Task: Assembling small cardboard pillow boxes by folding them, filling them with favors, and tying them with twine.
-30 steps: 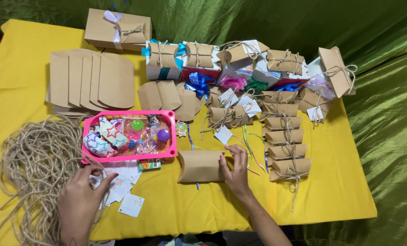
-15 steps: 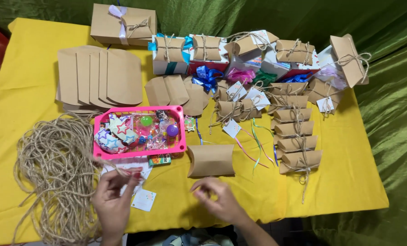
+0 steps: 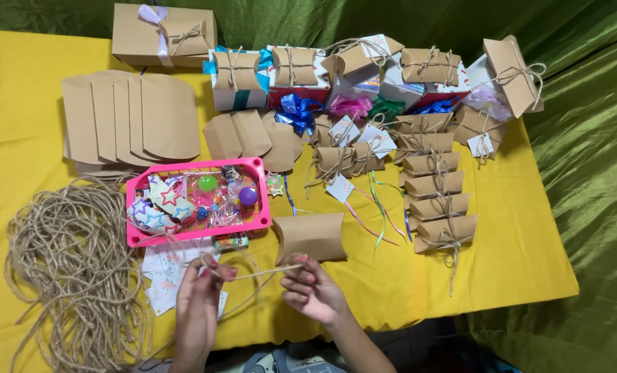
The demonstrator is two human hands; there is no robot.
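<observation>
Seen from above, a table under a smooth bright yellow cloth (image 3: pixel 523 276), ringed at the back and right side by shiny, creased olive-green satin fabric (image 3: pixel 592 159) hanging in soft folds, evenly lit, with dark shadowed floor (image 3: pixel 460 352) below the front edge.

I see my left hand (image 3: pixel 199 304) and right hand (image 3: pixel 313 290) pinching a short length of jute twine (image 3: pixel 257 274) stretched between them, low over the yellow table (image 3: pixel 523 262). Just beyond the twine lies a plain kraft pillow box (image 3: pixel 310 236). To its left sits a pink tray (image 3: pixel 196 235) of small toys and star-patterned bits. A loose heap of twine (image 3: pixel 73 269) sprawls at far left, and tied pillow boxes (image 3: pixel 440 200) line up at right.
</observation>
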